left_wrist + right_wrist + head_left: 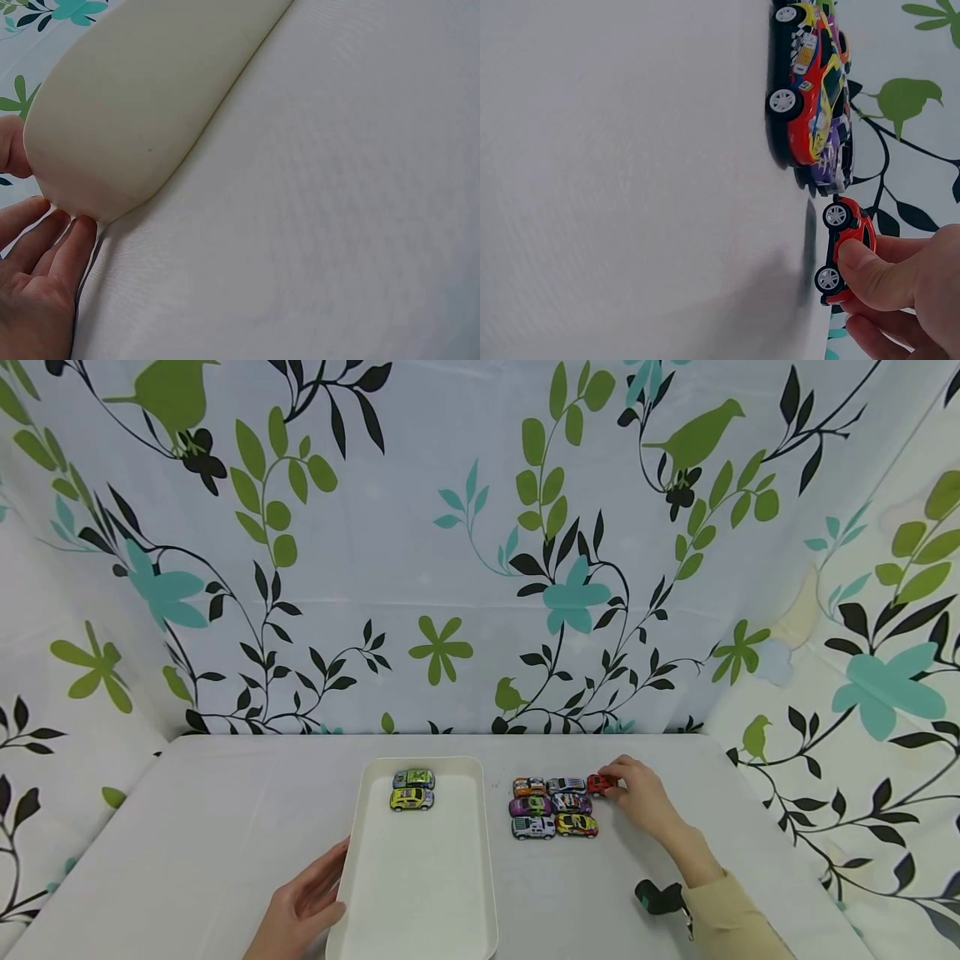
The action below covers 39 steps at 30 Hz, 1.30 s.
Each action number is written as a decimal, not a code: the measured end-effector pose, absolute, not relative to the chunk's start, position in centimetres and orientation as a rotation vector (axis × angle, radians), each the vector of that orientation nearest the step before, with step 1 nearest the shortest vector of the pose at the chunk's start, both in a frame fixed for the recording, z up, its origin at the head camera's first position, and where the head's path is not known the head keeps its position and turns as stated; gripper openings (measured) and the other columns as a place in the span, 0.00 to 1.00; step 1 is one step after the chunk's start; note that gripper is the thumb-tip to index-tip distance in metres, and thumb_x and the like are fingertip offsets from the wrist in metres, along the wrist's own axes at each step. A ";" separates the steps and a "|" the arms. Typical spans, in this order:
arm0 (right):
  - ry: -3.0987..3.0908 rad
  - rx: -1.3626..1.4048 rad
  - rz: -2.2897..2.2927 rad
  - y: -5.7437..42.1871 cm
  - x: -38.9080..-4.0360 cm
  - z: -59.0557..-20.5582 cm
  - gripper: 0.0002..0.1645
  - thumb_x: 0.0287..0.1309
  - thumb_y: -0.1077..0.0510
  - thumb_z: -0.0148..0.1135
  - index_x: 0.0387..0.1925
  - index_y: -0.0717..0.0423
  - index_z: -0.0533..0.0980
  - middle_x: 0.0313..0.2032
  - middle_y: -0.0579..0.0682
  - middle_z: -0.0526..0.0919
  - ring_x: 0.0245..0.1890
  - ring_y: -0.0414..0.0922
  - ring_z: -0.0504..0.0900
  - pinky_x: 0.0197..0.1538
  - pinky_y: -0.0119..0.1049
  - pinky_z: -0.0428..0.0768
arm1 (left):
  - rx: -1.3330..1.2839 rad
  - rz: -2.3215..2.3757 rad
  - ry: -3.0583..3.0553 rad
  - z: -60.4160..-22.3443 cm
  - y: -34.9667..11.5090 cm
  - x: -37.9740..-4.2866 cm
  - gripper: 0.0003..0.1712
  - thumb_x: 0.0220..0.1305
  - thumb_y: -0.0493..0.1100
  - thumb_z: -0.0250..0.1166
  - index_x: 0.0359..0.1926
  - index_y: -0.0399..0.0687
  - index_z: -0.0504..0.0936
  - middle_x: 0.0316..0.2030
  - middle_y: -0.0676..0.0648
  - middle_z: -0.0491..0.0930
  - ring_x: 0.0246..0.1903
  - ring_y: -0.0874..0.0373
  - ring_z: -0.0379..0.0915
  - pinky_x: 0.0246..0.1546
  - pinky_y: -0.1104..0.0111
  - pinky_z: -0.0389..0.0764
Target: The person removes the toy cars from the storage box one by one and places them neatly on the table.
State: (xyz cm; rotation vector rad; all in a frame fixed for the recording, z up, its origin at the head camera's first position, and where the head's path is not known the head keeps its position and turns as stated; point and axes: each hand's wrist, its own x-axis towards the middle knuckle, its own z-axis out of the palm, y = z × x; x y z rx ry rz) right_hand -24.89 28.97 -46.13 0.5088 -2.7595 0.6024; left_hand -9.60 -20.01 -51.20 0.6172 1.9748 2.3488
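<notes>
My right hand (641, 797) pinches a red toy car (847, 251) between thumb and fingers. A gap to its shadow in the right wrist view shows the car a little above the table. It is at the right end of a cluster of toy cars in several colours, among them a red and yellow car (576, 826) and a purple car (530, 806). My left hand (303, 902) holds the left side of a white tray (420, 893), its thumb at the rim and fingers against the outer wall. A green car (413, 778) and a yellow car (412, 799) sit at the tray's far end.
A black object (658, 897) lies by my right sleeve; its kind is unclear. The white table (187, 843) ends at a leaf-patterned curtain (480, 568) behind and at the sides.
</notes>
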 end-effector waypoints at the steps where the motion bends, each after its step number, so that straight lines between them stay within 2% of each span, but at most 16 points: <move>1: -2.764 0.503 0.602 29.0 -25.0 -46.2 0.16 0.47 0.74 0.72 0.41 0.65 0.84 0.38 0.55 0.83 0.42 0.56 0.82 0.47 0.55 0.82 | 0.608 2.348 1.973 -51.2 -20.0 -9.6 0.38 0.64 0.22 0.57 0.69 0.13 0.48 0.67 0.64 0.70 0.65 0.73 0.65 0.61 0.79 0.73; 8: -2.788 0.490 0.604 29.1 -25.1 -46.7 0.17 0.46 0.75 0.71 0.41 0.64 0.84 0.38 0.54 0.83 0.42 0.56 0.82 0.47 0.55 0.83 | 0.550 2.341 1.972 -51.1 -19.9 -9.4 0.40 0.63 0.23 0.59 0.70 0.13 0.48 0.66 0.65 0.70 0.65 0.74 0.65 0.61 0.79 0.74; 30: -2.832 0.463 0.607 28.9 -24.6 -46.7 0.23 0.48 0.80 0.63 0.47 0.66 0.82 0.47 0.60 0.83 0.52 0.62 0.79 0.56 0.61 0.80 | 0.578 2.333 2.037 -51.1 -19.8 -9.6 0.38 0.64 0.22 0.58 0.70 0.15 0.51 0.67 0.62 0.70 0.65 0.73 0.66 0.60 0.79 0.74; 39: -2.797 0.500 0.638 28.6 -24.3 -46.3 0.25 0.46 0.80 0.65 0.49 0.66 0.82 0.50 0.61 0.82 0.54 0.63 0.78 0.57 0.62 0.78 | 0.653 2.358 2.011 -51.4 -20.0 -9.8 0.36 0.64 0.19 0.56 0.70 0.17 0.53 0.68 0.60 0.70 0.65 0.72 0.66 0.60 0.80 0.74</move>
